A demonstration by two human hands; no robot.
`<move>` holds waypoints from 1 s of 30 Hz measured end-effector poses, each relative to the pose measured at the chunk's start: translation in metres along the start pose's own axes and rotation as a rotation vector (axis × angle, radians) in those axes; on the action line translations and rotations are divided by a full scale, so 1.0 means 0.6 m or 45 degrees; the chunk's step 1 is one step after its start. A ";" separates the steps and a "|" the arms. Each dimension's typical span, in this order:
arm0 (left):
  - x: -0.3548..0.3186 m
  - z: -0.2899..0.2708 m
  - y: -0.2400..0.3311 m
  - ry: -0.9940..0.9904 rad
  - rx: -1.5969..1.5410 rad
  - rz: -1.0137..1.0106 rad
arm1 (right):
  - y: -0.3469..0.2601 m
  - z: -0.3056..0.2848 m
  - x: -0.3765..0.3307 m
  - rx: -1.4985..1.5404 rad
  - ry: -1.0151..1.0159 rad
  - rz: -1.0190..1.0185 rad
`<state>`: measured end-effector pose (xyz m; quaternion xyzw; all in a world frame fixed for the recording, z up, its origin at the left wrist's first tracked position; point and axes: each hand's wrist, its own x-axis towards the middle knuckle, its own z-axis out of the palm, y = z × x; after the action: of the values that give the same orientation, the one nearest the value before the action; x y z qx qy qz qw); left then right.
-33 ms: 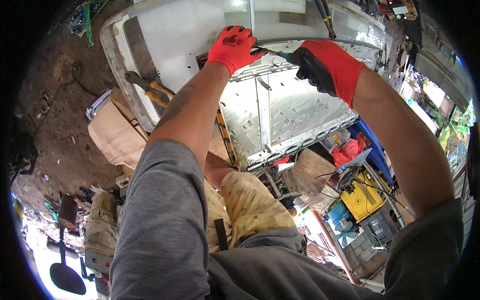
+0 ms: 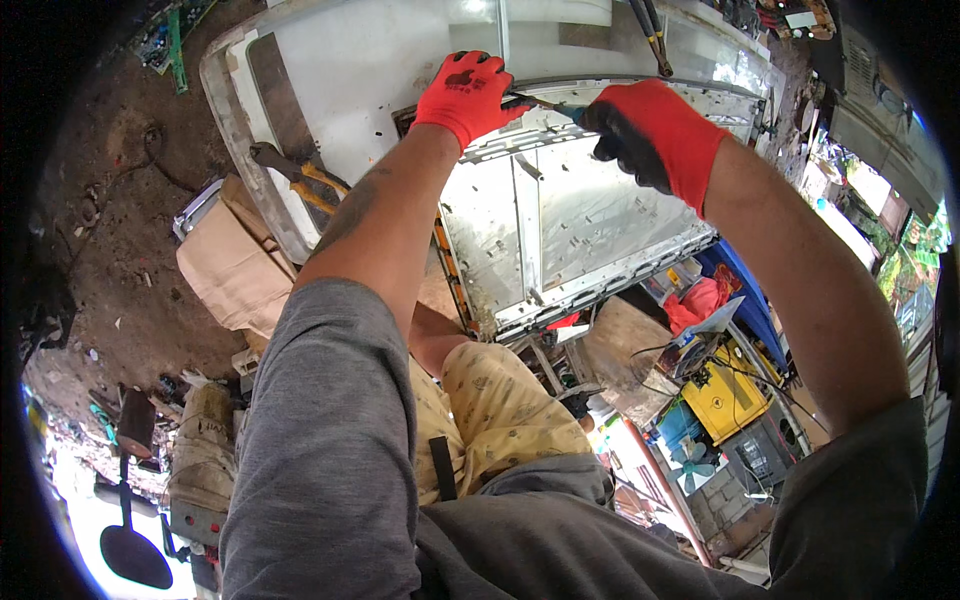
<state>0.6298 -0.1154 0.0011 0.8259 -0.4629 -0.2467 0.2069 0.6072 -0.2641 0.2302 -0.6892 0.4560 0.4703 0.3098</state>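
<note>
My right hand (image 2: 655, 135), in a red glove with a dark palm, is closed around the teal handle of a screwdriver (image 2: 570, 112). Its thin shaft points left, toward the fingers of my left hand (image 2: 465, 98), also red-gloved. That hand lies at the upper edge of a white metal frame (image 2: 528, 225) with a dirty pale panel in it. Its fingers are bent and its thumb is beside the shaft's tip; what they grip is hidden. Behind the frame lies a large, worn white appliance-like casing (image 2: 365, 85).
Yellow-handled cutters (image 2: 305, 180) lie on the casing's left side, and another long-handled tool (image 2: 655, 40) is at its far edge. Folded cardboard (image 2: 230, 265) sits on the dirt floor at left. A yellow box (image 2: 725, 395) and clutter stand at the lower right.
</note>
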 end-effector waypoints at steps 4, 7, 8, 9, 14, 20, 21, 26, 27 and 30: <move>0.002 -0.005 0.002 -0.008 -0.019 0.001 | -0.018 -0.002 -0.001 -0.086 -0.019 0.094; 0.003 -0.006 0.003 0.011 -0.009 -0.018 | -0.028 0.012 -0.010 -0.332 0.184 -0.134; 0.004 -0.007 0.003 0.024 -0.010 -0.018 | -0.022 0.030 -0.019 -0.648 0.368 -0.315; 0.000 -0.005 0.004 -0.014 -0.007 -0.025 | -0.015 0.043 -0.023 -0.975 0.502 -0.427; -0.002 -0.001 0.002 0.049 -0.003 -0.013 | 0.032 0.041 -0.011 -1.708 0.352 -0.754; -0.001 0.006 -0.002 0.029 0.019 0.005 | 0.025 0.015 -0.004 -1.620 0.698 -1.087; -0.002 0.008 -0.002 0.019 0.014 -0.006 | 0.015 0.013 -0.010 -1.166 0.504 -0.833; 0.003 0.009 -0.006 0.013 0.000 -0.009 | -0.024 -0.015 -0.009 -0.513 -0.126 -0.259; 0.001 0.007 -0.004 -0.003 -0.036 0.006 | -0.016 -0.016 -0.003 -0.644 -0.072 -0.240; -0.011 -0.015 0.001 0.176 -0.372 0.050 | 0.037 0.022 0.014 -1.560 0.577 -1.238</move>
<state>0.6319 -0.1091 0.0103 0.7927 -0.4228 -0.2501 0.3610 0.5829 -0.2642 0.2175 -0.9357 -0.1809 0.2982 -0.0527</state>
